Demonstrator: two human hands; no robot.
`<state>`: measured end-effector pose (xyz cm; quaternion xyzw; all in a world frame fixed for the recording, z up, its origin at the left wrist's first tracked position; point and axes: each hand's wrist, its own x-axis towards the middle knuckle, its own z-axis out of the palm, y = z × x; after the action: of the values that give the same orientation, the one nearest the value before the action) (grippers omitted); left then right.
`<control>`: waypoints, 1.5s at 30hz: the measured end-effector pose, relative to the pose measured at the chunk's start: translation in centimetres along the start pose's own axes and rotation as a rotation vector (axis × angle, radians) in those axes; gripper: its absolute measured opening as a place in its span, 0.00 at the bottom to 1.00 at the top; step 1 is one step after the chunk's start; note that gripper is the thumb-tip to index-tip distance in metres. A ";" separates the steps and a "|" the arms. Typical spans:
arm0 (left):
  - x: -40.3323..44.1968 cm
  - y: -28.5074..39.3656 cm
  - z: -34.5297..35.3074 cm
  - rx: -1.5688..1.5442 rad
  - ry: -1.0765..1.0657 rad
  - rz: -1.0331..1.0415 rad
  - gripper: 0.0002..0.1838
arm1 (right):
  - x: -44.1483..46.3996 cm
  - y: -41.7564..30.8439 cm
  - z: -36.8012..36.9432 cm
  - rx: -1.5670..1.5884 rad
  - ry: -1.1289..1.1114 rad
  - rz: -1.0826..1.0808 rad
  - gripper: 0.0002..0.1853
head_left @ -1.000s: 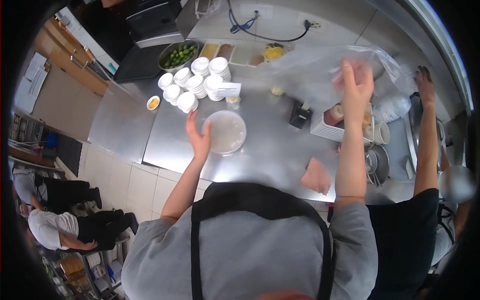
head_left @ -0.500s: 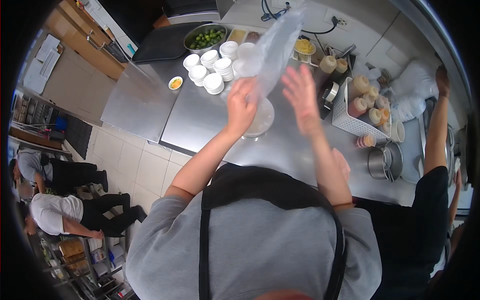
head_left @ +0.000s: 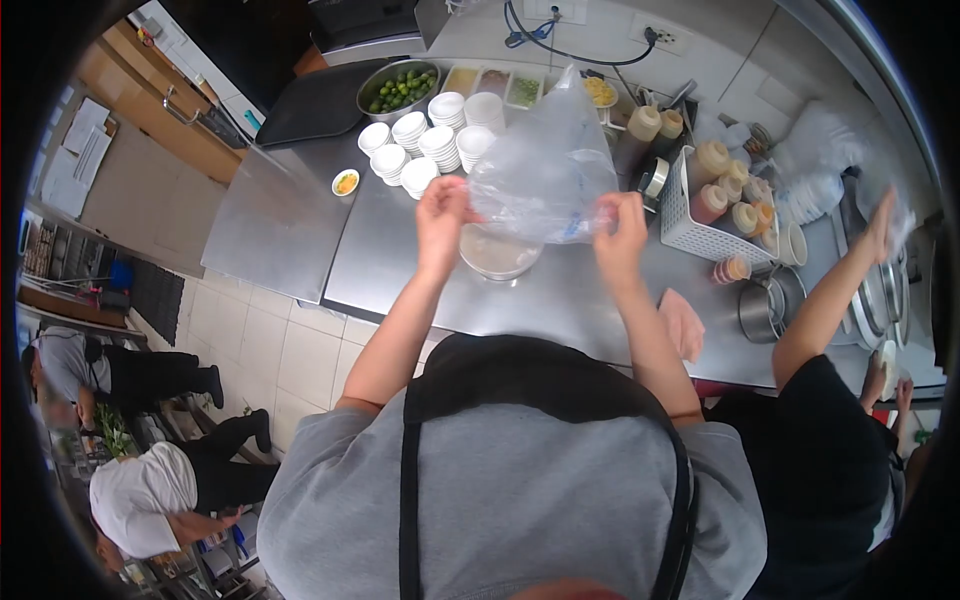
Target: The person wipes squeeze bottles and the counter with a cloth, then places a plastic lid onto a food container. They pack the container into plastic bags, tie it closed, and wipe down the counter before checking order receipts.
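Note:
A clear plastic bag (head_left: 548, 165) is spread wide between my two hands over the steel counter. My left hand (head_left: 445, 215) pinches its left corner, and my right hand (head_left: 620, 225) grips the right corner. Faint blue print shows near the right edge. Partly covered by the bag, a white bowl (head_left: 500, 262) with pale contents stands on the counter just below it. Stacks of small white cups (head_left: 420, 177) are beyond my left hand.
A steel bowl of green limes (head_left: 400, 88) stands at the back. On the right are a white basket of sauce bottles (head_left: 690, 215), steel pots (head_left: 762, 310) and a pink cloth (head_left: 682, 325). A co-worker's arm (head_left: 840, 290) reaches in at the right.
My right hand has come onto the bag, which went from hanging narrow in my left hand to stretched between both. The co-worker's arm at the right has lowered and now holds clear plastic.

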<state>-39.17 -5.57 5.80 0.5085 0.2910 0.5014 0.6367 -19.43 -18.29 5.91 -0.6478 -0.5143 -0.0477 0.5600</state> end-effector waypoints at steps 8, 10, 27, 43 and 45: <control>-0.1 0.1 -0.2 -0.024 0.221 -0.035 0.05 | 1.2 0.9 -0.6 0.261 0.047 0.261 0.23; -0.4 2.1 0.8 -0.256 0.191 -0.188 0.05 | 1.1 1.3 -0.6 0.348 0.052 0.305 0.24; -2.2 1.5 3.7 0.288 0.064 0.190 0.07 | 3.4 0.5 -3.6 1.524 -0.202 0.981 0.16; 1.4 2.7 4.9 0.021 -0.491 -0.137 0.15 | 2.2 -0.7 1.1 -0.572 -0.690 -0.178 0.11; 0.3 5.3 4.6 -0.326 -0.630 -0.371 0.16 | 4.2 5.9 0.6 -0.606 -0.734 -0.080 0.12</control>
<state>-36.78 -7.03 12.23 0.4686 0.0850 0.2369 0.8468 -13.50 -14.35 4.39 -0.7358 -0.6654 0.0148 0.1250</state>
